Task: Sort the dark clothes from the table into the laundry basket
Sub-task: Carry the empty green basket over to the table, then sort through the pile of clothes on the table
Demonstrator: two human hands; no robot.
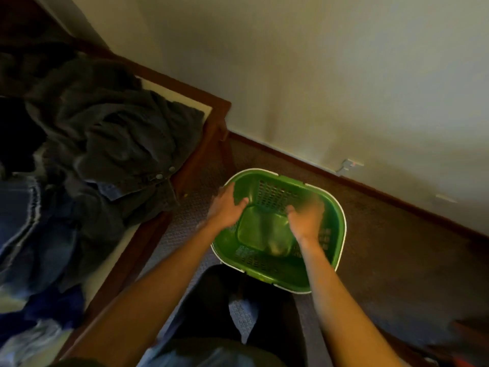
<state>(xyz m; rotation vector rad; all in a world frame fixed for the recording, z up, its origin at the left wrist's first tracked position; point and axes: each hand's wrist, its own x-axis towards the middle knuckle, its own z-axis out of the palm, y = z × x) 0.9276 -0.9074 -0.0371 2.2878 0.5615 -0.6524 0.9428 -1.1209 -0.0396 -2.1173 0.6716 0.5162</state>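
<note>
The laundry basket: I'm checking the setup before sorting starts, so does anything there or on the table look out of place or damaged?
Nothing looks damaged or spilled. The green laundry basket sits upright on the carpet, empty, with both hands over it. The dark clothes lie in a loose heap on the table.

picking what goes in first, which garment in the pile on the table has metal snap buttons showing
The dark grey denim jacket on top of the pile: two round metal snaps show along its edge nearest the green basket. The blue clothes show none.
</note>
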